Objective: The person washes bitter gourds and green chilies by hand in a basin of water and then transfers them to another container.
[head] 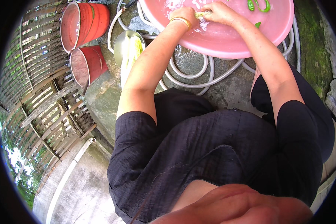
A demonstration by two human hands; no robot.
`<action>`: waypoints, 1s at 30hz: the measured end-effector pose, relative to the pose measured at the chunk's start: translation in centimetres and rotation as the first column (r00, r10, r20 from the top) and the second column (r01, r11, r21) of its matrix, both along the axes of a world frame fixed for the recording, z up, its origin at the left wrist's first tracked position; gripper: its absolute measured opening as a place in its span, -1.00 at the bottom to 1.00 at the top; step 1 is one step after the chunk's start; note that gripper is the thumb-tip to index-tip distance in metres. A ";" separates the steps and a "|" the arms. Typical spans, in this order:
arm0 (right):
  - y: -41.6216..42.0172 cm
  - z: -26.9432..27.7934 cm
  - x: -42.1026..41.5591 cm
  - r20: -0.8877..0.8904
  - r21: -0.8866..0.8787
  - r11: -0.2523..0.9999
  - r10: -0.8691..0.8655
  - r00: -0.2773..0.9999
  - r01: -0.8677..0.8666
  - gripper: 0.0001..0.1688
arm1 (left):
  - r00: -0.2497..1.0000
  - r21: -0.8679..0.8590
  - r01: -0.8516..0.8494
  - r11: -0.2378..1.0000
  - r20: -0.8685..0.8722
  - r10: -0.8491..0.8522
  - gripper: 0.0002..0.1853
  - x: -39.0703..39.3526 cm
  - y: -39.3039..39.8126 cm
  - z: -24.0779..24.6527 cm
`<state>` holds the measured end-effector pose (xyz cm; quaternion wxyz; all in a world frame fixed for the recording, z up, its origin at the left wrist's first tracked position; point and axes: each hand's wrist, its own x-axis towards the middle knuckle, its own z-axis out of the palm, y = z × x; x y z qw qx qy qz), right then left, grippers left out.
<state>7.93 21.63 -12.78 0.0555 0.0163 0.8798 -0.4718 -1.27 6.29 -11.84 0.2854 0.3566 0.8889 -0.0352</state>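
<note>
A large pink plastic basin (pixel 226 50) with water in it lies at the top of the view. Over the water my left hand (pixel 184 16), with a gold-coloured bangle at the wrist, is closed on one end of a pale green vegetable piece (pixel 200 14). The fingers of my right hand (pixel 219 12) grip the other end; its exact kind is hard to tell. Green peppers (pixel 264 7) float at the basin's right side, with a smaller green piece (pixel 257 25) below them. Left of the basin, a metal bowl (pixel 119 50) holds long pale green leafy vegetables (pixel 134 47), partly hidden by my left forearm.
A coiled clear hose (pixel 212 81) lies on the wet concrete floor around the basin. Two red buckets (pixel 99 23) (pixel 96 60) lie tilted at the upper left, beside a bamboo slat fence (pixel 44 103). A white pipe (pixel 70 170) runs along the lower left. A mossy ledge (pixel 313 50) borders the right.
</note>
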 end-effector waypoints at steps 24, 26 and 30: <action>-1.2 -0.1 0.1 0.221 0.269 0.913 0.251 0.942 -0.306 -0.73 | 0.977 -0.099 0.203 0.974 0.083 -0.196 -0.68 0.7 0.3 -0.2; -1.7 0.0 0.1 0.183 0.292 0.902 0.274 0.944 -0.318 -0.74 | 0.979 -0.096 0.196 0.976 0.079 -0.189 -0.69 0.5 -0.1 -0.7; -2.0 -0.7 0.4 0.111 0.347 0.888 0.281 0.953 -0.302 -0.75 | 0.979 -0.095 0.194 0.976 0.086 -0.186 -0.69 0.8 0.3 0.0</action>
